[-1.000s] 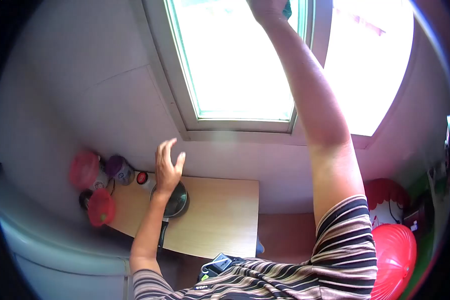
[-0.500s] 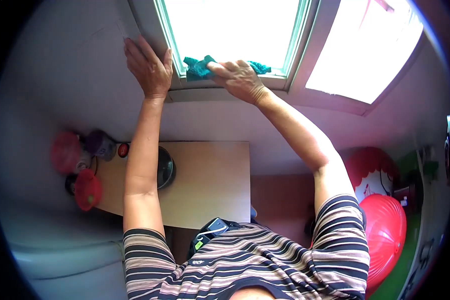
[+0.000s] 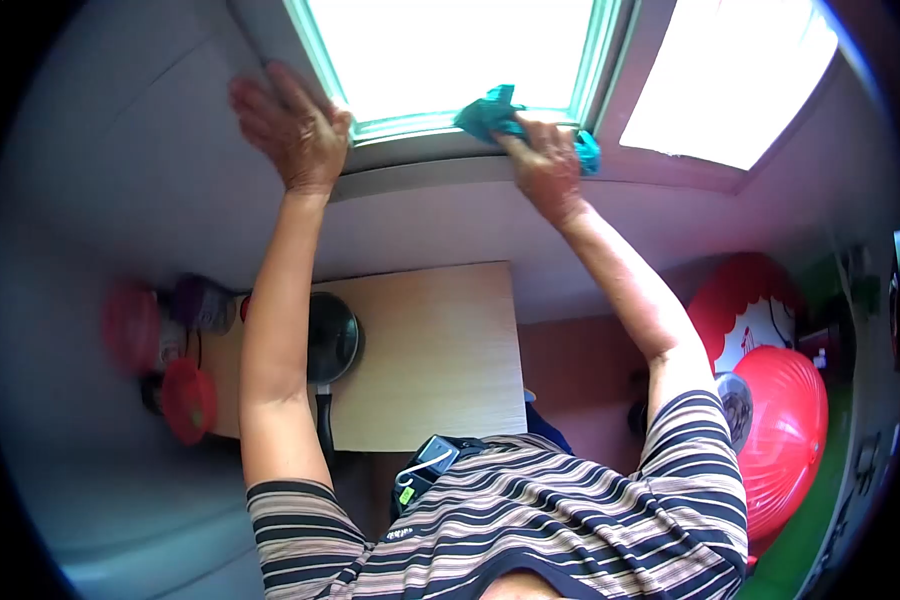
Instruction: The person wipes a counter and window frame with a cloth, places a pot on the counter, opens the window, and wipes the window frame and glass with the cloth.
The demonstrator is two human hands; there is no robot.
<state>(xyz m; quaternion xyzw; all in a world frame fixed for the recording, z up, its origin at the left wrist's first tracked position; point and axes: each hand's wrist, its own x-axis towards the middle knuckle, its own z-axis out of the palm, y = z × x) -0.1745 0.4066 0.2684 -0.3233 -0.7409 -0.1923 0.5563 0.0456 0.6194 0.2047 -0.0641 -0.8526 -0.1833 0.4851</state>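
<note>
A teal cloth [image 3: 488,113] lies bunched under my right hand [image 3: 550,165], whose fingers grip it against the lower right part of the window frame [image 3: 400,150]. Part of the cloth sticks out on each side of the hand. My left hand [image 3: 295,135] rests with spread fingers on the wall and frame edge at the window's lower left corner, holding nothing. Bright light fills the window pane [image 3: 450,55].
Below the window stands a light wooden table [image 3: 430,350] with a black-handled pan [image 3: 332,338]. Red containers [image 3: 188,400] and a purple-lidded jar [image 3: 202,303] are at the left. A large red object [image 3: 785,440] is at the lower right.
My left hand has risen from above the pan to the window corner. My right hand came down from the window's top to its bottom edge, then slid right with the cloth.
</note>
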